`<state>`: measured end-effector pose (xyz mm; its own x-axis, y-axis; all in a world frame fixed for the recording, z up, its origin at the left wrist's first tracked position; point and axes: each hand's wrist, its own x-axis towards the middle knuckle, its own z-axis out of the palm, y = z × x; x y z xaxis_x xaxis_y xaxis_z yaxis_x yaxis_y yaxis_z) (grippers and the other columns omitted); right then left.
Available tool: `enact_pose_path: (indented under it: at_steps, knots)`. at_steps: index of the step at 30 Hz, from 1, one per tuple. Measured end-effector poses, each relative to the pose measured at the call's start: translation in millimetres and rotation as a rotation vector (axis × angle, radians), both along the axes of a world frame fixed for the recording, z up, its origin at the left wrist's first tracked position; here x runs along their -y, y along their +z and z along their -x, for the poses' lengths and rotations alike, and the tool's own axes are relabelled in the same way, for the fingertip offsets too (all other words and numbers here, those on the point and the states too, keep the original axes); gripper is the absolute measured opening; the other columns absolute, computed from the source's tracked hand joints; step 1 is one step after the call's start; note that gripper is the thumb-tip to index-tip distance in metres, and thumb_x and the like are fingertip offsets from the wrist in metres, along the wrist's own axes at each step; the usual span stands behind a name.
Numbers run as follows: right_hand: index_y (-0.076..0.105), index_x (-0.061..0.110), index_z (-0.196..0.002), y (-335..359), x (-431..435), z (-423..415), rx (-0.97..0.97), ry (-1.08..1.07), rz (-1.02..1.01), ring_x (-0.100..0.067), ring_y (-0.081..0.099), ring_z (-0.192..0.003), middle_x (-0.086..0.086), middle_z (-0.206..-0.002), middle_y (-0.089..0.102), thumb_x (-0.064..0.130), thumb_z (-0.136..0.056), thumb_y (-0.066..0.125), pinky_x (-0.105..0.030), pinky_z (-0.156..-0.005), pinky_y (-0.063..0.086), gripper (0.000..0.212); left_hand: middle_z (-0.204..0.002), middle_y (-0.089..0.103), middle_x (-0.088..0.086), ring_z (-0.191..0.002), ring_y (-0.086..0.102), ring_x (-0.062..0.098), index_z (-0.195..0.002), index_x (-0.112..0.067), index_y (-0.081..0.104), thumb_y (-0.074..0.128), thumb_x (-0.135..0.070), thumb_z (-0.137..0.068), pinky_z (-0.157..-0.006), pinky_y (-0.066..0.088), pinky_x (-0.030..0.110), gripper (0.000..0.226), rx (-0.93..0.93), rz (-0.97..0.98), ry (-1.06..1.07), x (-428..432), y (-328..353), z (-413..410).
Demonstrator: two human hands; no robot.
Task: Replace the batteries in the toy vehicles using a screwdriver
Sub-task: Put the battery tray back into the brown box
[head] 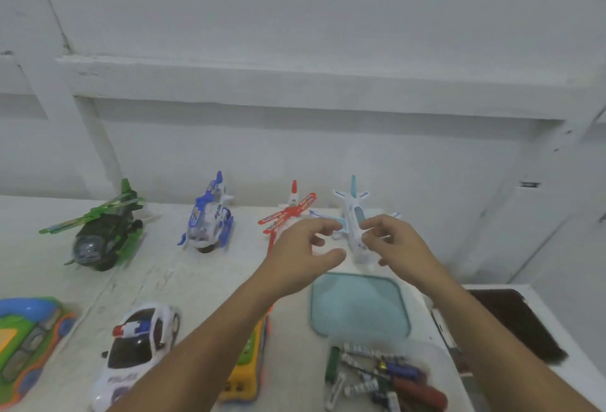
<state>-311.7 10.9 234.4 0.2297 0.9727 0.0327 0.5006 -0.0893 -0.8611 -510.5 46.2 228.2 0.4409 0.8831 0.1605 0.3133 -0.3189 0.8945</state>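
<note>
Nearest us, a clear tub (439, 362) of screwdrivers (423, 390) sits on the tabletop (196, 280) beside our right forearm. Farther out, the white-and-blue toy airplane (355, 231) stands between our hands. Our right hand (398, 244) pinches its near wing side. Our left hand (301, 247) hovers just beside it, fingers loosely curled, holding nothing.

Faint "POLICE" on white toy car (122, 378) side, other markings blurred

On the worktop (203, 280), the toy plane (355, 228) is at 1 o'clock, with helicopters (210, 215) in a row leftward toward 10. The police car (137, 352) sits at 7 o'clock. The screwdriver tub (439, 356) is at 5, with a tray (360, 303) behind it.
</note>
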Motion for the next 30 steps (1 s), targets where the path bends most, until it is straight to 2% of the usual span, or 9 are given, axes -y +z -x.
enact_pose_path:
  at_steps: [3, 8, 11, 14, 17, 20, 24, 27, 30]
  knots:
    - [0.064, 0.029, -0.096, -21.3, 18.4, -32.3, 0.178, 0.004, 0.111, -0.011, 0.061, -0.076, 0.006, -0.090, 0.065, 0.025, -0.090, 0.064, -0.022, -0.066, 0.044, 0.007, -0.121, 0.059, -0.008, -0.100, 0.058, 0.006, -0.123, -0.035, 0.060, 0.073, -0.033, -0.084, -0.083, 0.046, 0.018, 0.041, -0.149, 0.079, -0.020, 15.6, -16.1, -25.0]
    - [0.057, 0.013, -0.126, -58.7, 40.9, -57.0, 0.427, 0.020, 0.323, -0.021, 0.058, -0.102, -0.007, -0.113, 0.063, 0.027, -0.094, 0.060, -0.023, -0.077, 0.037, 0.036, -0.142, 0.036, 0.008, -0.135, 0.032, 0.029, -0.142, -0.034, 0.043, 0.063, -0.043, -0.089, -0.108, 0.032, 0.036, 0.057, -0.487, 0.226, 0.048, 36.2, -58.2, -36.8]
    - [0.058, 0.002, -0.118, -76.5, 48.3, -58.2, 0.396, 0.005, 0.379, -0.026, 0.060, -0.093, -0.011, -0.103, 0.064, 0.027, -0.092, 0.059, -0.025, -0.064, 0.039, 0.036, -0.145, 0.025, 0.013, -0.136, 0.026, 0.036, -0.148, -0.033, 0.033, 0.062, -0.041, -0.090, -0.107, 0.032, 0.038, 0.065, -0.496, 0.331, 0.161, 45.0, -69.3, -38.0]
    - [0.061, 0.000, -0.103, -81.8, 50.2, -55.5, 0.360, -0.027, 0.369, -0.027, 0.059, -0.082, -0.012, -0.090, 0.062, 0.026, -0.091, 0.059, -0.024, -0.054, 0.034, 0.029, -0.144, 0.033, 0.014, -0.134, 0.035, 0.034, -0.146, -0.030, 0.037, 0.065, -0.043, -0.087, -0.108, 0.035, 0.038, 0.067, -0.410, 0.384, 0.223, 49.5, -72.0, -39.0]
    - [0.055, 0.002, -0.120, -78.8, 52.8, -53.2, 0.125, -0.054, 0.361, -0.026, 0.061, -0.080, -0.015, -0.104, 0.064, 0.022, -0.092, 0.061, -0.027, -0.060, 0.045, 0.035, -0.144, 0.041, 0.009, -0.130, 0.044, 0.026, -0.138, -0.030, 0.048, 0.064, -0.052, -0.066, -0.103, 0.041, 0.035, 0.078, -0.252, 0.398, 0.249, 55.5, -68.3, -37.9]
    - [0.045, 0.012, -0.134, -66.7, 62.7, -52.8, -0.159, -0.096, 0.324, -0.017, 0.059, -0.073, -0.010, -0.105, 0.061, 0.018, -0.093, 0.062, -0.023, -0.052, 0.047, 0.045, -0.142, 0.043, 0.003, -0.129, 0.044, 0.020, -0.135, -0.030, 0.052, 0.069, -0.046, -0.066, -0.103, 0.039, 0.034, 0.073, -0.141, 0.287, 0.274, 64.4, -62.2, -36.2]
    - [0.044, 0.021, -0.132, -46.3, 82.4, -56.8, -0.263, -0.124, 0.105, -0.010, 0.060, -0.085, -0.002, -0.110, 0.055, 0.015, -0.093, 0.062, -0.024, -0.064, 0.052, 0.043, -0.134, 0.046, -0.005, -0.122, 0.048, 0.014, -0.134, -0.030, 0.051, 0.071, -0.019, -0.089, -0.101, 0.043, 0.033, 0.051, 0.074, 0.137, 0.303, 80.5, -54.1, -36.3]
    - [0.049, 0.026, -0.122, -39.2, 104.8, -62.7, -0.311, -0.093, -0.026, -0.011, 0.063, -0.092, 0.000, -0.114, 0.060, 0.012, -0.092, 0.064, -0.026, -0.074, 0.052, 0.036, -0.131, 0.056, -0.004, -0.120, 0.054, 0.009, -0.138, -0.029, 0.047, 0.070, -0.023, -0.083, -0.099, 0.047, 0.032, 0.060, 0.264, 0.083, 0.322, 96.9, -46.3, -32.2]
    - [0.052, 0.026, -0.111, -39.7, 132.9, -65.8, -0.323, -0.051, -0.112, -0.001, 0.065, -0.092, 0.009, -0.109, 0.063, 0.009, -0.090, 0.066, -0.022, -0.079, 0.052, 0.031, -0.121, 0.063, -0.007, -0.115, 0.058, 0.003, -0.140, -0.029, 0.045, 0.062, -0.029, -0.080, -0.089, 0.048, 0.016, 0.063, 0.401, 0.057, 0.311, 117.4, -43.6, -26.4]
